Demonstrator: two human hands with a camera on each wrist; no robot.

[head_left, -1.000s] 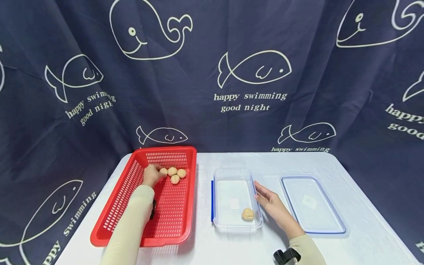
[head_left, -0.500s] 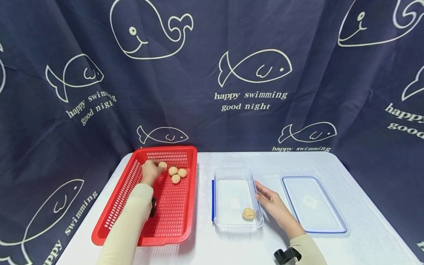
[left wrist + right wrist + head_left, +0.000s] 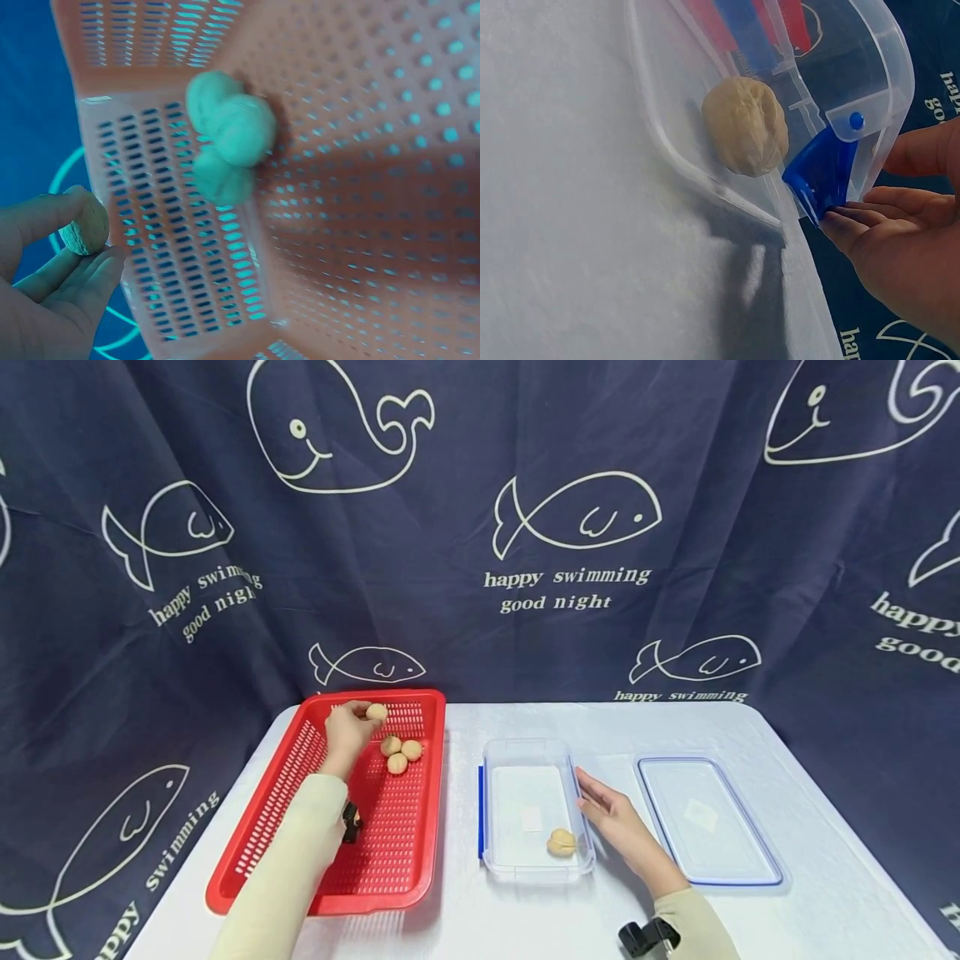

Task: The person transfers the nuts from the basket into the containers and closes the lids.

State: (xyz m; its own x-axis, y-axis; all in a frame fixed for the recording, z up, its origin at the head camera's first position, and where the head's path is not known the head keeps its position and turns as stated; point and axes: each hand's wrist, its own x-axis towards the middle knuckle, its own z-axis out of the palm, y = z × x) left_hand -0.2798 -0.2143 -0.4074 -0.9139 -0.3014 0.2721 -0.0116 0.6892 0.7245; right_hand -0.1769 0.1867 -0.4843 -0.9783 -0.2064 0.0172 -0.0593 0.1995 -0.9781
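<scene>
My left hand [image 3: 347, 735] pinches a walnut [image 3: 377, 712] between thumb and fingers, above the far end of the red plastic basket [image 3: 429, 827]. In the left wrist view the same walnut [image 3: 88, 225] sits at the fingertips, apart from the other walnuts [image 3: 241, 131] in the basket. My right hand [image 3: 615, 818] rests its extended fingers against the right side of a clear plastic food container [image 3: 525, 875]. In the right wrist view its fingertips touch a blue latch [image 3: 821, 180]. One walnut [image 3: 561, 843] lies inside the container near its front right corner.
A clear lid with a blue rim [image 3: 738, 887] lies flat on the white table [image 3: 465, 935], right of the container. Another blue latch [image 3: 481, 814] hangs along the container's left side. A dark blue curtain [image 3: 450, 552] hangs behind the table.
My left hand has lifted one walnut up and away from the group, toward the basket's far wall. The right hand and the container have stayed in place.
</scene>
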